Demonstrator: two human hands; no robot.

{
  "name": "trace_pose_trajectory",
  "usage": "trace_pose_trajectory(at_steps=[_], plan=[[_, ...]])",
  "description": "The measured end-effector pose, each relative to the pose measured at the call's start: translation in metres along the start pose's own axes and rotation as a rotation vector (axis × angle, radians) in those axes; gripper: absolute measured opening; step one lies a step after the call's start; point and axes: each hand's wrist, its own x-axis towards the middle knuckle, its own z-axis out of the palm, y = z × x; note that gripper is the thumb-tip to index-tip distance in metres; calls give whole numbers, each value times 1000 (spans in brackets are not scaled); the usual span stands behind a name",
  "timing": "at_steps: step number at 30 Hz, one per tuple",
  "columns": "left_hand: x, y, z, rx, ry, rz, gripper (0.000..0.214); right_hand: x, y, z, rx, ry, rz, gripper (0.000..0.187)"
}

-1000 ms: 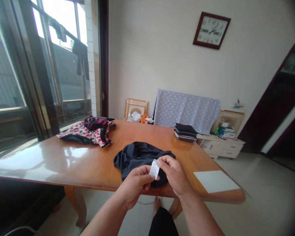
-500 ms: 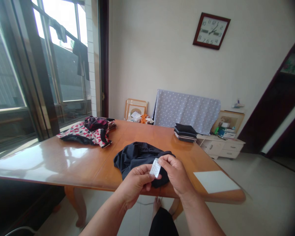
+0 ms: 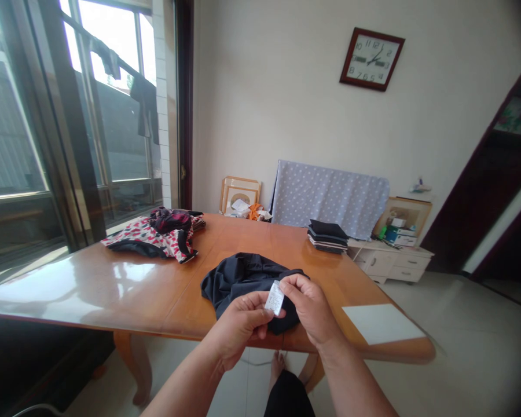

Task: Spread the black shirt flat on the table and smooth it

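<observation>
A small white care label (image 3: 275,298) with printed lines is stretched between my two hands. My left hand (image 3: 245,315) pinches its lower left edge between thumb and fingers. At its upper right corner, the thumb and forefinger of my right hand (image 3: 308,304) are closed on it. Behind and beneath the hands a dark navy garment (image 3: 243,278) lies bunched up at the table's near edge. Its kind is hard to tell in the heap, and where the label joins it is hidden.
On the wooden table (image 3: 178,289), a heart-patterned garment and other clothes (image 3: 156,234) lie at the left. A stack of folded dark clothes (image 3: 327,234) sits at the far right edge, and a white sheet (image 3: 382,323) at the near right corner. Beyond stands a white cabinet (image 3: 384,266).
Both hands keep the same hold on the label. The view has tipped up very slightly; nothing else has visibly moved.
</observation>
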Motion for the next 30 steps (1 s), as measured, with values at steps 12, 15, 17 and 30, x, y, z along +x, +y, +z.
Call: trace_pose_trajectory(at_steps=[12, 15, 17, 30], plan=[[-1, 0, 1, -2, -5, -4, 26, 0, 2, 0, 0, -4, -11, 30], [-1, 0, 1, -6, -8, -3, 28, 0, 1, 0, 9, -4, -8, 30], [-1, -2, 0, -1, -13, -6, 29, -1, 1, 0, 10, 1, -10, 31], [0, -8, -4, 16, -26, 6, 32, 0, 4, 0, 1, 28, 4, 32]])
